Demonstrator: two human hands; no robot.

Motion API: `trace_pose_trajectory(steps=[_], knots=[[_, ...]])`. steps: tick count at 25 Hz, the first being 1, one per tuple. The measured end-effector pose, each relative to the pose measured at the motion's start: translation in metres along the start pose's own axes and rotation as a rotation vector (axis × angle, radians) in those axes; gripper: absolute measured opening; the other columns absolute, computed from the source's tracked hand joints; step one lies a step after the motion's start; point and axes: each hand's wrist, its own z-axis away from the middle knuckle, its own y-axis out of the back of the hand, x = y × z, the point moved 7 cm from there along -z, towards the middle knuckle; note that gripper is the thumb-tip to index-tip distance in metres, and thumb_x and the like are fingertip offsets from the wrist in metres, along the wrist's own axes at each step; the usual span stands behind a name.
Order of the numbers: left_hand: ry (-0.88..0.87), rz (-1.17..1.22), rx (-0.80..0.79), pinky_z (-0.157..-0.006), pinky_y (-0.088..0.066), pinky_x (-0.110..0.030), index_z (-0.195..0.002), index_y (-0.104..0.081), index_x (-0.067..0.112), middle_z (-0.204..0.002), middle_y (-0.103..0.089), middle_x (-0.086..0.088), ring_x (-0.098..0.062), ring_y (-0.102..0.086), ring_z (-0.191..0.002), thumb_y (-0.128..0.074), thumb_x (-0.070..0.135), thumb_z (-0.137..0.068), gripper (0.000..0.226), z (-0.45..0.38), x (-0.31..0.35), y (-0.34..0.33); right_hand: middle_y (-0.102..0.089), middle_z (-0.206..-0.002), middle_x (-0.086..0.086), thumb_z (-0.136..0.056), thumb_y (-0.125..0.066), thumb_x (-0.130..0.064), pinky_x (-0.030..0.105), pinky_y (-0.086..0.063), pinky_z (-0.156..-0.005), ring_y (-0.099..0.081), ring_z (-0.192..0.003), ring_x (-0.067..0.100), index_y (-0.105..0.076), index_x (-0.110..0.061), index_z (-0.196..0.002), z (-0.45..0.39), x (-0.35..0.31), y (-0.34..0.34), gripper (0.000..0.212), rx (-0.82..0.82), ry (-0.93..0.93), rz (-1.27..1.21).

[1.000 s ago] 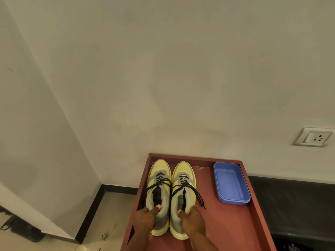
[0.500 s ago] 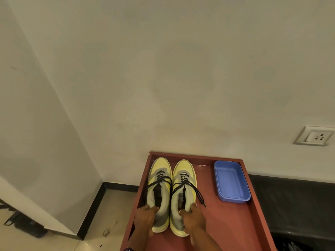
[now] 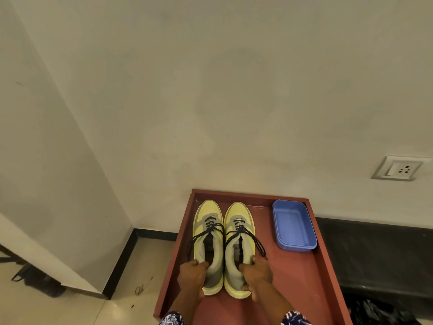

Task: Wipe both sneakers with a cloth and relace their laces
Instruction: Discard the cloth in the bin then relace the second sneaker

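Note:
Two yellow and grey sneakers with black laces stand side by side, toes toward the wall, on a red-brown table (image 3: pixel 304 277). My left hand (image 3: pixel 191 276) grips the heel collar of the left sneaker (image 3: pixel 207 221), fingers curled into its opening. My right hand (image 3: pixel 256 275) grips the heel of the right sneaker (image 3: pixel 239 219) the same way. The laces are threaded through the eyelets, and their loose ends trail over the sides. No cloth is in view.
An empty blue plastic tub (image 3: pixel 294 225) sits on the table right of the sneakers. The table's raised rim meets the white wall. A wall socket (image 3: pixel 399 171) is at the right, a black surface (image 3: pixel 375 254) beside the table, and tiled floor at the left.
Both hands have closed more firmly round the sneaker heels. The camera view has shifted slightly; the sneakers stay in place on the table.

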Motion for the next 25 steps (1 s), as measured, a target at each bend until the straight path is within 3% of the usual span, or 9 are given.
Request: trace_pose_trajectory(steps=[2,7,10,14,16,18,21,25], knots=[[-0.003,0.007,0.004,-0.079,-0.055,-0.049,-0.051,-0.063,0.009,-0.075,-0.066,-0.023,-0.036,-0.064,-0.079,-0.066,0.019,-0.059,0.012,0.007,0.001,-0.002,-0.059,-0.096,0.014,-0.077,-0.062,-0.002,0.048,-0.058,-0.065,-0.062,-0.081,0.036,-0.057,-0.003,-0.114,0.005,0.001,0.008,0.037,-0.004,-0.004,-0.024],[0.003,0.079,0.005,-0.077,-0.054,-0.048,-0.067,-0.066,0.007,-0.081,-0.063,-0.02,-0.033,-0.061,-0.078,-0.065,0.007,-0.074,0.007,0.042,0.017,-0.01,-0.057,-0.081,0.013,-0.075,-0.062,-0.002,0.05,-0.058,-0.065,-0.059,-0.07,0.03,-0.059,-0.002,-0.097,0.018,-0.01,0.037,0.022,0.012,0.049,-0.057],[-0.018,0.145,0.017,-0.073,-0.054,-0.044,-0.062,-0.062,0.005,-0.073,-0.06,-0.016,-0.029,-0.059,-0.073,-0.064,0.003,-0.074,0.012,0.066,0.034,-0.014,-0.058,-0.081,0.015,-0.076,-0.062,-0.003,0.053,-0.058,-0.065,-0.057,-0.064,0.027,-0.059,-0.007,-0.092,0.027,-0.022,0.054,0.017,0.014,0.087,-0.082],[-0.06,0.2,-0.019,-0.064,-0.044,-0.036,-0.064,-0.056,0.0,-0.068,-0.052,-0.013,-0.024,-0.05,-0.063,-0.062,-0.002,-0.077,0.015,0.1,0.056,-0.028,-0.056,-0.084,0.014,-0.076,-0.062,-0.001,0.055,-0.057,-0.065,-0.058,-0.069,0.03,-0.053,-0.011,-0.081,0.038,-0.033,0.084,0.014,0.038,0.131,-0.105],[-0.059,0.154,-0.088,-0.072,-0.051,-0.039,-0.076,-0.056,0.006,-0.077,-0.055,-0.01,-0.026,-0.055,-0.073,-0.061,0.005,-0.081,0.008,0.112,0.062,-0.04,-0.058,-0.083,0.014,-0.074,-0.062,-0.002,0.056,-0.056,-0.067,-0.062,-0.075,0.035,-0.056,-0.005,-0.084,0.044,-0.037,0.103,0.012,0.057,0.161,-0.094],[-0.039,0.138,-0.146,-0.077,-0.052,-0.04,-0.084,-0.055,0.007,-0.082,-0.056,-0.009,-0.027,-0.056,-0.081,-0.06,0.009,-0.083,0.005,0.125,0.065,-0.056,-0.061,-0.091,0.018,-0.072,-0.063,-0.006,0.056,-0.056,-0.073,-0.062,-0.086,0.04,-0.06,0.003,-0.097,0.044,-0.039,0.121,0.027,0.073,0.19,-0.048],[-0.033,0.229,-0.161,-0.053,-0.039,-0.033,-0.073,-0.057,-0.001,-0.068,-0.049,-0.01,-0.023,-0.049,-0.063,-0.058,-0.002,-0.08,0.007,0.15,0.067,-0.084,-0.055,-0.087,0.013,-0.074,-0.067,-0.006,0.056,-0.056,-0.073,-0.061,-0.086,0.037,-0.058,-0.003,-0.092,0.057,-0.038,0.162,0.02,0.106,0.181,-0.093],[-0.037,0.257,-0.227,-0.05,-0.031,-0.031,-0.072,-0.058,-0.001,-0.065,-0.047,-0.009,-0.02,-0.045,-0.061,-0.058,-0.006,-0.08,0.009,0.186,0.069,-0.127,-0.056,-0.098,0.016,-0.075,-0.068,-0.004,0.049,-0.058,-0.068,-0.06,-0.087,0.033,-0.062,-0.001,-0.101,0.072,-0.03,0.221,0.027,0.171,0.158,-0.162]])
